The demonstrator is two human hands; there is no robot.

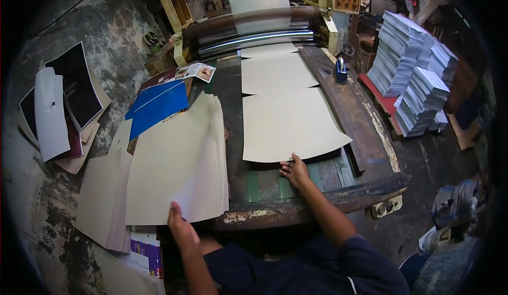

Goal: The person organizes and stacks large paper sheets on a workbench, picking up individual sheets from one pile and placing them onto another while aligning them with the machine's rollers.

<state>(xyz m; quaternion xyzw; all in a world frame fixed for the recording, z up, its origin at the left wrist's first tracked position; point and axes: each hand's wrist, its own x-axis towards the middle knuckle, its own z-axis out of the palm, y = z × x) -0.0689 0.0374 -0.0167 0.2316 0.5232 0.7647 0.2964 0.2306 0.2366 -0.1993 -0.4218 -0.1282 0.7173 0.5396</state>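
Observation:
A row of cream sheets runs up the machine bed toward the rollers, the nearest one bowed slightly at its front edge. My right hand is at that front edge, its fingers curled and closed against the sheet. To the left lies a tall stack of cream sheets, whose top sheet bends up a little along its right side. My left hand grips the stack's near edge, thumb on top; the other fingers are mostly hidden. Another pile of cream sheets leans beside the stack.
Shiny rollers cross the far end, with clear film above. A blue sheet and a printed leaflet lie left. A tape dispenser stands right of the sheets. Stacked white paper rises from a red pallet.

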